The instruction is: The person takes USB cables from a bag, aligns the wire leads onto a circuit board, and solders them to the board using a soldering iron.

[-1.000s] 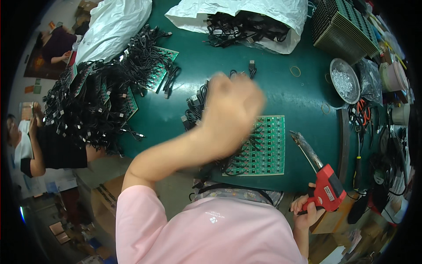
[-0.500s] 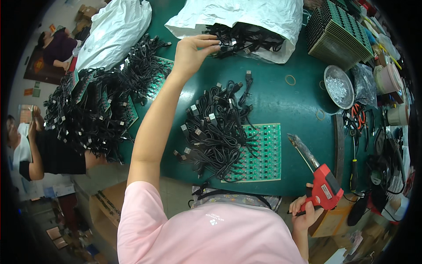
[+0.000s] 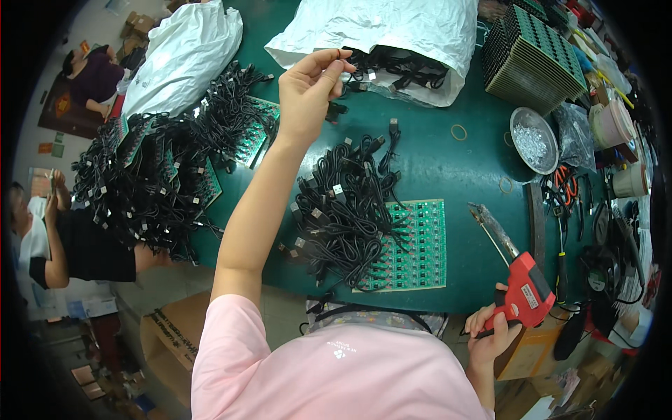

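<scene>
My left hand (image 3: 305, 98) is raised at the mouth of a white bag (image 3: 378, 24), thumb and fingers pinched on a black USB cable (image 3: 337, 112) whose dark part hangs below the palm. More black cables (image 3: 400, 64) fill the bag's opening. At lower right, my right hand (image 3: 492, 330) grips a red soldering gun (image 3: 521, 294) by its handle, its long metal tip pointing up and left, off the table surface. Between the hands lies a green circuit board panel (image 3: 423, 245); a heap of coiled black USB cables (image 3: 343, 210) covers its left part.
Boards with heaped cables (image 3: 150, 185) lie at left beside another white bag (image 3: 185, 56). A metal bowl of small clear pieces (image 3: 534, 142), a stack of board panels (image 3: 535, 59) and a screwdriver (image 3: 562, 269) are at right. Two people sit beyond the left side.
My left hand has turned and drawn slightly back from the bag, and a dark cable part now shows beneath it. The soldering gun has shifted a little to the right.
</scene>
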`<action>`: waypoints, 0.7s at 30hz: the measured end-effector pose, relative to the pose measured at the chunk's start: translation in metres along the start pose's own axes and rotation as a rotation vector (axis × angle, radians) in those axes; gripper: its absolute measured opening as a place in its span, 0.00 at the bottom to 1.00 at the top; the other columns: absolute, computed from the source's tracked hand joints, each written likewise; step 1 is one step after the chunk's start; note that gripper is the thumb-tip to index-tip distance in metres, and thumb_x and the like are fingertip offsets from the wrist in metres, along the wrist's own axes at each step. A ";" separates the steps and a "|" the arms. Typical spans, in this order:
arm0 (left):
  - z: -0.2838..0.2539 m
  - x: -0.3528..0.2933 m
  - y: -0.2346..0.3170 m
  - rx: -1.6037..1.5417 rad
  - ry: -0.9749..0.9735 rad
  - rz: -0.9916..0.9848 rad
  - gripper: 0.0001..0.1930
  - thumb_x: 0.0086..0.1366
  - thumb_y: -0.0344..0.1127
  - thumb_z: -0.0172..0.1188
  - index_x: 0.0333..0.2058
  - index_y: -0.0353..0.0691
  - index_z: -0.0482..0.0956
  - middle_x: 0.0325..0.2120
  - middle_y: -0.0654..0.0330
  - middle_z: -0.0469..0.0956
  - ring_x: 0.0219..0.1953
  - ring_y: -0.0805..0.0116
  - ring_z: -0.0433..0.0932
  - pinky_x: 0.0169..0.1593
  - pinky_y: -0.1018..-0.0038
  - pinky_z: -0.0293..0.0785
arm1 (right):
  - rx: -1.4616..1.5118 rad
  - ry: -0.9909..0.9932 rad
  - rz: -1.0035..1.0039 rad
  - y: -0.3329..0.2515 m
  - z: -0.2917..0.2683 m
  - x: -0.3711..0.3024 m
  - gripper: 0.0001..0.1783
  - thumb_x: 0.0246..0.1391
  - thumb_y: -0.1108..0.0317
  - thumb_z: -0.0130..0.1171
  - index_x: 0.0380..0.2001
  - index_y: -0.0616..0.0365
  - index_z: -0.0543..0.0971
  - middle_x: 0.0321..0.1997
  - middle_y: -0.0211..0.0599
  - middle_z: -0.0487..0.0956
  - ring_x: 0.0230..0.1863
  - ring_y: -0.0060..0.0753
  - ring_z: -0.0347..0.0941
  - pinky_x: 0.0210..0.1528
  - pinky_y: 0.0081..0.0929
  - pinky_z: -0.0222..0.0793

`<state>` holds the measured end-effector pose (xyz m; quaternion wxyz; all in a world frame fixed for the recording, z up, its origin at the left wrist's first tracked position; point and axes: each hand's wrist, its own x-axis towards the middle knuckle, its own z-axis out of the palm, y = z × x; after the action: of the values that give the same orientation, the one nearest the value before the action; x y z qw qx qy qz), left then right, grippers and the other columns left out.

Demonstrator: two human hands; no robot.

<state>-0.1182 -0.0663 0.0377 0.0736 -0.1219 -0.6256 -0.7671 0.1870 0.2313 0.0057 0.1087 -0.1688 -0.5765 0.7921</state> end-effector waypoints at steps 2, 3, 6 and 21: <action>0.008 -0.007 0.008 0.437 0.020 0.193 0.09 0.67 0.27 0.55 0.44 0.35 0.79 0.33 0.60 0.81 0.26 0.75 0.74 0.34 0.80 0.70 | 0.004 -0.012 -0.023 0.000 -0.001 0.002 0.31 0.59 0.58 0.52 0.55 0.72 0.59 0.12 0.30 0.63 0.09 0.20 0.57 0.13 0.21 0.56; 0.008 -0.007 0.007 0.435 0.016 0.192 0.09 0.67 0.27 0.55 0.44 0.35 0.79 0.33 0.60 0.81 0.26 0.75 0.74 0.34 0.80 0.70 | 0.004 -0.008 -0.023 0.000 -0.001 0.003 0.31 0.59 0.58 0.52 0.55 0.72 0.59 0.12 0.30 0.63 0.09 0.20 0.57 0.13 0.21 0.56; -0.004 -0.008 -0.002 0.901 0.005 0.826 0.08 0.65 0.27 0.56 0.40 0.35 0.81 0.31 0.59 0.82 0.30 0.73 0.78 0.34 0.81 0.70 | 0.016 -0.012 -0.036 -0.001 0.000 0.001 0.31 0.59 0.58 0.52 0.55 0.72 0.59 0.13 0.30 0.63 0.09 0.20 0.57 0.13 0.20 0.57; -0.027 0.023 0.030 0.244 0.076 0.304 0.09 0.65 0.32 0.59 0.40 0.36 0.83 0.37 0.61 0.82 0.44 0.73 0.77 0.50 0.75 0.67 | 0.080 0.008 -0.061 -0.004 0.000 0.009 0.29 0.57 0.65 0.52 0.55 0.74 0.58 0.14 0.36 0.68 0.10 0.21 0.60 0.14 0.22 0.61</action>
<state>-0.1347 -0.0979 0.0673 0.2263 -0.1761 -0.6849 -0.6698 0.1790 0.2359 0.0078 0.1415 -0.1498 -0.5488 0.8101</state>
